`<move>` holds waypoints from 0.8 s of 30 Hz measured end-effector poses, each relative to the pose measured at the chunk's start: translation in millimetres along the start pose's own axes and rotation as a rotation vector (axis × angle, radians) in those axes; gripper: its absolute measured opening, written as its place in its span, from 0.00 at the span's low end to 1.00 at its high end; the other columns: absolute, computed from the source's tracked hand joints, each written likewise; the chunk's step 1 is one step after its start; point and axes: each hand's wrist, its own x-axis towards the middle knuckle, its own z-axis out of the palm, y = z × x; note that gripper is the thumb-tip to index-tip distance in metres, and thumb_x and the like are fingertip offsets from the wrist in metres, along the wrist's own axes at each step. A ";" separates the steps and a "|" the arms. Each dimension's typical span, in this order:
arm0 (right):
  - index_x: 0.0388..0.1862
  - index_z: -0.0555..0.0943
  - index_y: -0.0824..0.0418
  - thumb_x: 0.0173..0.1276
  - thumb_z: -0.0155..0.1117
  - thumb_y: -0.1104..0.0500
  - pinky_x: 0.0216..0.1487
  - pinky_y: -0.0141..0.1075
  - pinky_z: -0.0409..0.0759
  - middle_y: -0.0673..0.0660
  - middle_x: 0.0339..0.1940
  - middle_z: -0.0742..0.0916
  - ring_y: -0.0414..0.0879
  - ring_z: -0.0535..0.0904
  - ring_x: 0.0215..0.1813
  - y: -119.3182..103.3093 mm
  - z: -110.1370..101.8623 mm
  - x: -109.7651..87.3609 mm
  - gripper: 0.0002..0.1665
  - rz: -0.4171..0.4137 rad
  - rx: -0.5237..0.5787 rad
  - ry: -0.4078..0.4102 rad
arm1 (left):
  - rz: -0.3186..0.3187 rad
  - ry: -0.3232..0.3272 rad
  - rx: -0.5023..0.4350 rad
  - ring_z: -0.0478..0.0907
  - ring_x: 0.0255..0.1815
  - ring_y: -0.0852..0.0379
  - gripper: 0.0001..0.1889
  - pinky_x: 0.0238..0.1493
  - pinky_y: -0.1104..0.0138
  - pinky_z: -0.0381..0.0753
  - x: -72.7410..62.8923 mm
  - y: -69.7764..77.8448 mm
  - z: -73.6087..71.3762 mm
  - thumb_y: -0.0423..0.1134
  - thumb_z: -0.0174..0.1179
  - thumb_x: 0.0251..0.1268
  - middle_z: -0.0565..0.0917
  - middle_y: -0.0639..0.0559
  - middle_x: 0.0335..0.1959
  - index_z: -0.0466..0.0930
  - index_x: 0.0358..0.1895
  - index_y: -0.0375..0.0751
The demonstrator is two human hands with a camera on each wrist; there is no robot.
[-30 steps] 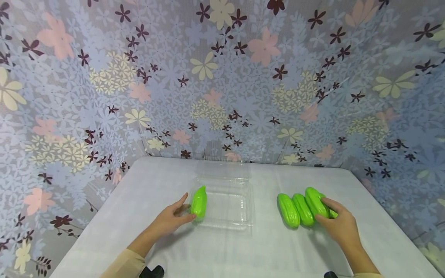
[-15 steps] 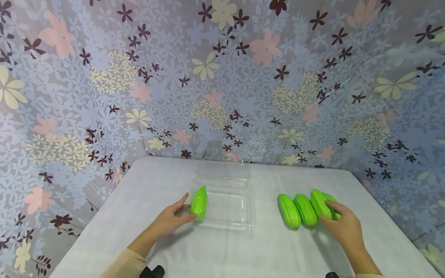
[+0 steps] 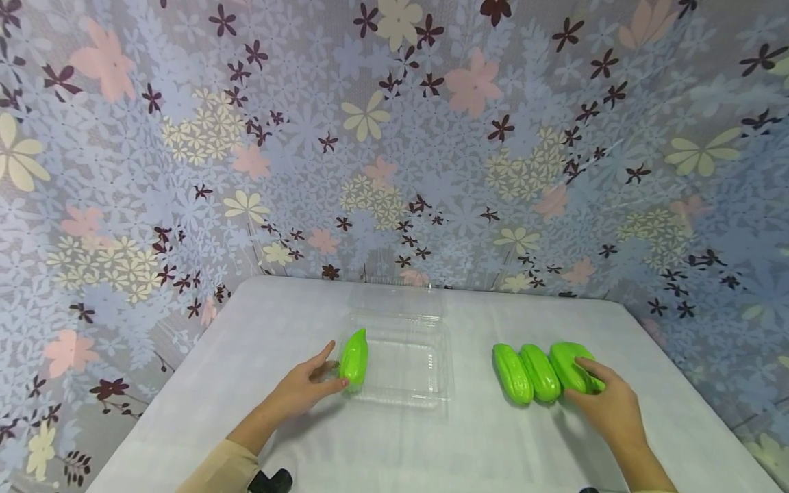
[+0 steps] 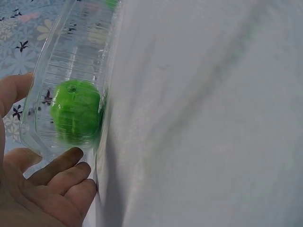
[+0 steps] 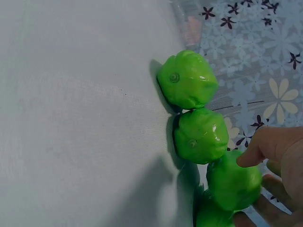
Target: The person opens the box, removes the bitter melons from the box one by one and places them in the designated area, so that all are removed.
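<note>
Beside the clear plastic container (image 3: 401, 399), my left hand (image 3: 302, 392) has its thumb and fingers at the left front corner, around its edge. One green cucumber-shaped vegetable (image 3: 354, 360) lies inside along the left wall; its rounded end shows through the plastic in the left wrist view. To the right, two similar vegetables, one at the left (image 3: 513, 374) and one in the middle (image 3: 540, 373), lie side by side. My right hand (image 3: 610, 404) grips a third vegetable (image 5: 234, 182) between thumb and fingers. A fourth vegetable (image 5: 213, 213) sits close against it, partly hidden by the hand.
The container's lid (image 3: 394, 301) stands opened at the back, near the patterned cloth wall (image 3: 394, 171). A white cloth (image 3: 468, 438) covers the table. The row of vegetables lies some distance right of the container.
My right hand has shifted slightly right with the third vegetable, which now sits lower and overlaps the fourth more. My left hand, the container and the vegetable in it have stayed put.
</note>
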 end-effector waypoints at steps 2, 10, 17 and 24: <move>0.70 0.71 0.71 0.59 0.75 0.62 0.68 0.67 0.61 0.78 0.69 0.70 0.76 0.62 0.70 -0.7 -0.7 -1.0 0.41 0.003 0.003 0.014 | -0.001 -0.001 -0.003 0.66 0.71 0.36 0.48 0.68 0.43 0.66 0.4 -0.6 -0.1 0.55 0.70 0.62 0.74 0.38 0.69 0.54 0.81 0.49; 0.75 0.66 0.69 0.63 0.74 0.59 0.65 0.61 0.70 0.73 0.73 0.69 0.71 0.64 0.71 -12.3 0.1 -4.9 0.44 0.018 0.083 0.109 | 0.001 -0.002 0.007 0.66 0.72 0.37 0.48 0.69 0.43 0.65 1.0 -0.5 -0.6 0.57 0.70 0.62 0.74 0.39 0.69 0.54 0.81 0.50; 0.77 0.64 0.67 0.63 0.76 0.54 0.65 0.60 0.72 0.72 0.75 0.67 0.70 0.64 0.72 -32.3 1.5 -4.9 0.49 -0.013 0.178 0.134 | 0.003 0.001 0.002 0.66 0.72 0.37 0.48 0.69 0.43 0.66 2.5 -2.6 -0.2 0.57 0.70 0.62 0.74 0.39 0.69 0.54 0.81 0.50; 0.80 0.62 0.61 0.63 0.76 0.47 0.65 0.58 0.73 0.67 0.78 0.65 0.67 0.66 0.73 -45.8 0.9 -5.1 0.52 0.080 0.275 0.102 | 0.000 0.005 -0.004 0.68 0.71 0.38 0.49 0.69 0.45 0.67 4.4 -4.6 0.9 0.57 0.70 0.61 0.74 0.39 0.69 0.54 0.81 0.51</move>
